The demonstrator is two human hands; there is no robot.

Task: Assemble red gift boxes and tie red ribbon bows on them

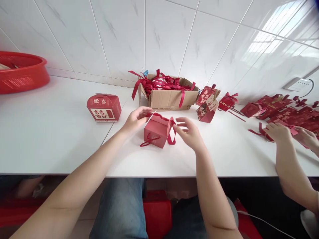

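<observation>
A small red gift box [156, 131] with a cord handle on its front stands tilted on the white table. At its upper left is my left hand [137, 119], its fingers bent at the box's edge beside a ribbon. On the other side my right hand [189, 132] pinches a red ribbon [171, 137] between thumb and forefinger, next to the box's right flap. The ribbon runs along the top of the box and hangs in a loop at the right. My left fingertips are partly hidden behind the box.
Behind stands a cardboard box [174, 100] full of red ribbons. A red box [104, 108] is at left, with a red basket [25, 73] beyond. Several red boxes [281, 111] line the right, where another person's hands [280, 132] work.
</observation>
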